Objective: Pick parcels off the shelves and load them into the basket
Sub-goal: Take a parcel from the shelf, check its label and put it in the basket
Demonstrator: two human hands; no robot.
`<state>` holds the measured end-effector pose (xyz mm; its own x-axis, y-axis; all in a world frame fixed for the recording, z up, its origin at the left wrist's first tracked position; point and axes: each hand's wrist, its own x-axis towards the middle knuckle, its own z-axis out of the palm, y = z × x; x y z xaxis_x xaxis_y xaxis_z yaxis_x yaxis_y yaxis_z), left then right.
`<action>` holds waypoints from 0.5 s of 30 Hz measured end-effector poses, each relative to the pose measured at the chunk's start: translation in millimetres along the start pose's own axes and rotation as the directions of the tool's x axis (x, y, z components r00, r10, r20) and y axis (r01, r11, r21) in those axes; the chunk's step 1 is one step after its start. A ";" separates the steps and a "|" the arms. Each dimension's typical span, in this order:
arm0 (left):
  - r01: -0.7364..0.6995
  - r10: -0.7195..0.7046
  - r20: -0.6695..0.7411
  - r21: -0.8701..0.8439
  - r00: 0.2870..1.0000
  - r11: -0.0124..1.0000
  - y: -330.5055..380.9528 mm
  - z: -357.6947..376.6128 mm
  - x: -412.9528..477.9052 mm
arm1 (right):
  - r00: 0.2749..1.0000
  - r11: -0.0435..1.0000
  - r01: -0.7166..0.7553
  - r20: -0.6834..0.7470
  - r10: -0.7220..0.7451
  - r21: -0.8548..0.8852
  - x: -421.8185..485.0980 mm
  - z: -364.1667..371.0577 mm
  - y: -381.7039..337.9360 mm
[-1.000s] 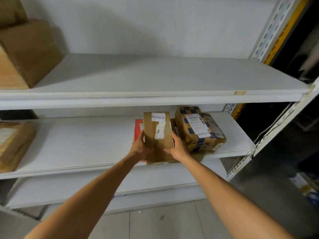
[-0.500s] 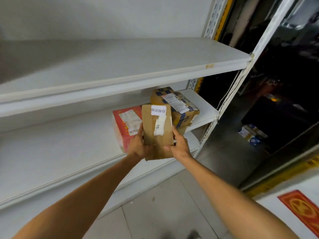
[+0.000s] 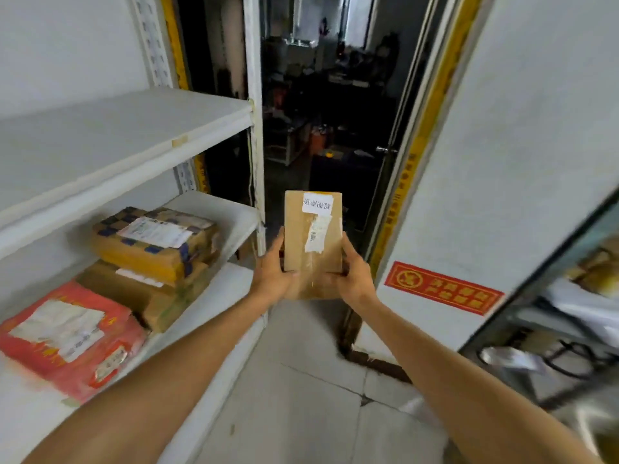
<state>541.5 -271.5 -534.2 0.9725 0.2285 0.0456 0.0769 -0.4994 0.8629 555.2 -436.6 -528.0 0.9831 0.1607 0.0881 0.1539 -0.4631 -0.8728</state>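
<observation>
While your fingers [image 3: 348, 244] are pinching the small brown parcel [image 3: 313, 232] from both sides, your left hand [image 3: 273, 276] is cupping its lower left edge and your right hand [image 3: 353, 274] is pressing against its lower right edge, thumbs lying on the front face. You are holding the parcel upright in the air, clear of the shelves, with its white label [image 3: 317, 203] at the top and a torn barcode sticker below it. To your left, the middle shelf [image 3: 231, 209] is carrying a yellow taped parcel [image 3: 150, 242] stacked on a brown box [image 3: 140, 293], and a red parcel [image 3: 70, 336] is lying just beside them, nearer to you. Beyond the parcel a dark doorway [image 3: 328, 95] is opening, and a red sign [image 3: 442, 288] is showing low on the white wall to your right.
</observation>
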 end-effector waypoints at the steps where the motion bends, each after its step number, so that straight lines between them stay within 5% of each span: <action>1: -0.034 0.034 0.049 -0.012 0.998 0.999 18.4 16.1 1.2 | 0.997 0.999 -0.044 -0.056 0.045 0.015 -4.0 -22.5 8.8; 7: -0.171 0.211 0.389 -0.133 0.897 0.976 112.0 149.4 -8.0 | 0.873 0.954 -0.300 -0.397 0.284 0.023 -58.4 -152.8 56.6; 15: -0.360 0.404 0.603 -0.200 0.688 0.911 196.8 266.4 -38.1 | 0.649 0.898 -0.434 -0.666 0.368 0.073 -127.2 -258.3 91.1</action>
<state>578.2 -601.2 -500.1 0.8325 -0.5487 0.0763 -0.3240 -0.3706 0.8704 469.8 -724.4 -494.8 0.7612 -0.6461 0.0556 -0.2959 -0.4224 -0.8567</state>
